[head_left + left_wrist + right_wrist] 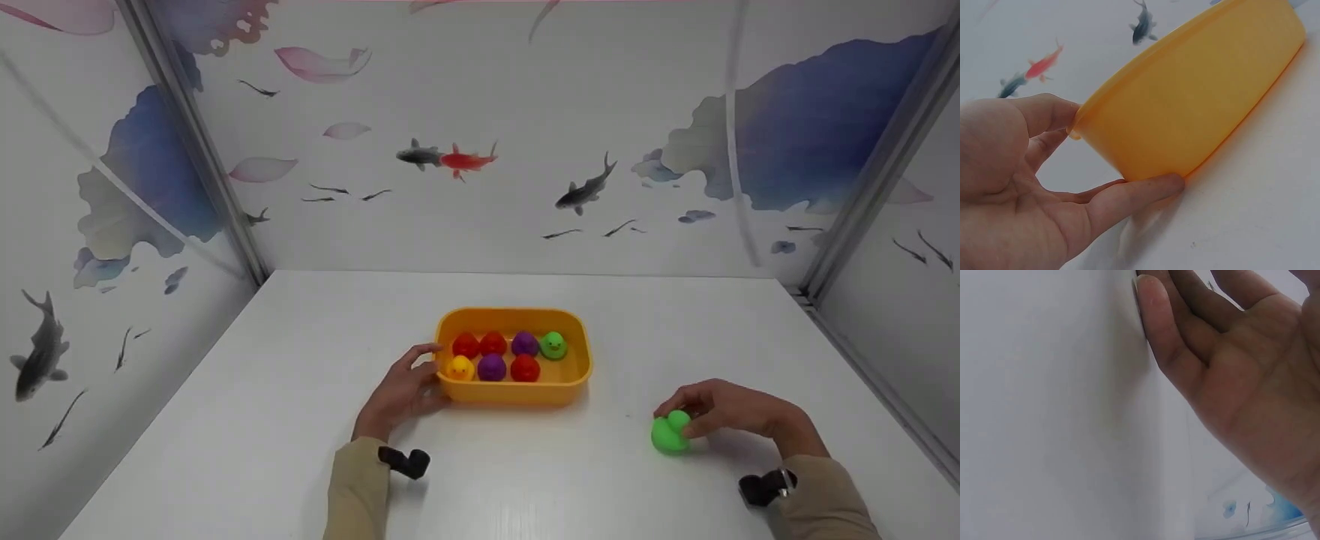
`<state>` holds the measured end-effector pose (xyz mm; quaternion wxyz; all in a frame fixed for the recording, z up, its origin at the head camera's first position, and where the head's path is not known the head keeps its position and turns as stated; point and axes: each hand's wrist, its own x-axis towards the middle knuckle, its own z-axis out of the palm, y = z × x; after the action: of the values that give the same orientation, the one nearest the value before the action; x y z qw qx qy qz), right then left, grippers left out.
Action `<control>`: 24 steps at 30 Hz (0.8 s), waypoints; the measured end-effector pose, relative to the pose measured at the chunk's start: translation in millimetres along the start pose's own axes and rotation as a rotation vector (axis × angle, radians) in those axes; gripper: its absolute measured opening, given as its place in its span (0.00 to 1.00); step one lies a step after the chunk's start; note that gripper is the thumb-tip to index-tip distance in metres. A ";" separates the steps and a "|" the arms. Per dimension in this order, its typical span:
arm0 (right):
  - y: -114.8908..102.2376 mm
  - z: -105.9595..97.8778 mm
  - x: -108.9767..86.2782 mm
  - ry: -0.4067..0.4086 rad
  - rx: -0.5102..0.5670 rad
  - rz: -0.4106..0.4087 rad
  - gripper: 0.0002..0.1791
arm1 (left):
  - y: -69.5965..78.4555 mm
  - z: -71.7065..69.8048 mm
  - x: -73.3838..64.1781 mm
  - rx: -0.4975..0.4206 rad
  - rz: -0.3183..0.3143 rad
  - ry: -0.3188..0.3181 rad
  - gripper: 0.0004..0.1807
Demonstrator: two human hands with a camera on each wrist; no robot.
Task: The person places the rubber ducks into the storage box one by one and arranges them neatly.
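Note:
An orange-yellow plastic bin (pixel 517 394) stands on the white table, holding several small toy ducks. My left hand (pixel 405 390) grips its left end; in the left wrist view the fingers reach the rim and the thumb lies along the lower wall of the bin (pixel 1202 90). To the right of the bin, my right hand (pixel 739 412) pinches a green rubber duck (pixel 670 435) between thumb and fingers, low over the tabletop. The right wrist view shows that hand's palm and fingers (pixel 1157 315), but the duck is hidden there.
Inside the bin are three red ducks (pixel 525 368), two purple ones (pixel 492 368), a yellow one (pixel 460 368) and a green one (pixel 553 346). White panels (pixel 510 232) painted with fish enclose the table (pixel 337 315) at the back and sides.

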<state>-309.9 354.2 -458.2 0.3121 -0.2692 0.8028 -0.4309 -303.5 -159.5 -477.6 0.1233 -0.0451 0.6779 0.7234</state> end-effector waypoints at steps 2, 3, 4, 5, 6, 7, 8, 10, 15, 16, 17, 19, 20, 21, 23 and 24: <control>-1.2 0.7 1.0 0.020 -0.001 -0.001 0.21 | -0.4 -0.3 1.3 -0.006 -0.005 0.005 0.22; -2.2 1.1 1.3 0.030 0.002 -0.001 0.21 | -0.5 -0.3 1.7 -0.002 -0.008 0.009 0.22; -3.3 1.4 1.7 0.039 -0.001 0.000 0.20 | -0.5 -0.3 1.8 0.006 -0.010 0.012 0.22; -4.6 1.8 2.2 0.047 0.001 0.001 0.20 | -0.4 -0.3 1.8 0.011 -0.011 0.014 0.22; -6.1 2.2 2.6 0.051 -0.002 0.000 0.20 | -0.2 -0.2 1.8 0.015 -0.012 0.014 0.22; -7.7 2.6 2.8 0.057 -0.003 0.002 0.20 | 0.0 -0.3 1.5 0.022 -0.013 0.015 0.22; -9.6 3.0 3.2 0.063 -0.008 0.001 0.20 | 0.2 -0.4 1.2 0.026 -0.016 0.017 0.22; -12.8 4.1 4.1 0.078 -0.015 0.005 0.20 | 0.3 -0.7 0.3 0.039 -0.013 0.014 0.22; -20.2 7.2 7.8 0.117 -0.019 0.008 0.19 | 0.2 -0.5 -2.9 0.080 -0.006 0.020 0.22; -21.6 7.8 8.6 0.127 -0.022 0.011 0.19 | 0.2 -0.2 -3.1 0.089 -0.004 0.022 0.23; -23.2 8.4 9.1 0.137 -0.025 0.012 0.19 | 0.4 0.1 -3.0 0.094 -0.005 0.024 0.22; -26.6 9.6 9.8 0.152 -0.039 0.005 0.19 | 0.9 0.5 -3.0 0.093 -0.004 0.025 0.22; -28.2 10.4 10.4 0.155 -0.041 -0.003 0.19 | 1.2 0.7 -3.1 0.089 -0.001 0.024 0.23; -29.6 11.0 11.0 0.158 -0.046 -0.011 0.19 | 1.6 0.8 -3.0 0.080 -0.002 0.022 0.22; -32.7 12.3 12.2 0.162 -0.046 -0.023 0.18 | 1.9 1.0 -2.6 0.077 -0.004 0.021 0.22; -34.6 13.0 12.8 0.165 -0.048 -0.027 0.18 | 2.2 1.0 -2.7 0.074 -0.003 0.020 0.22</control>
<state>-303.2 321.7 -437.5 0.2325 -0.2509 0.8322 -0.4365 -301.3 -159.0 -474.7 0.1193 -0.0487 0.7051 0.6973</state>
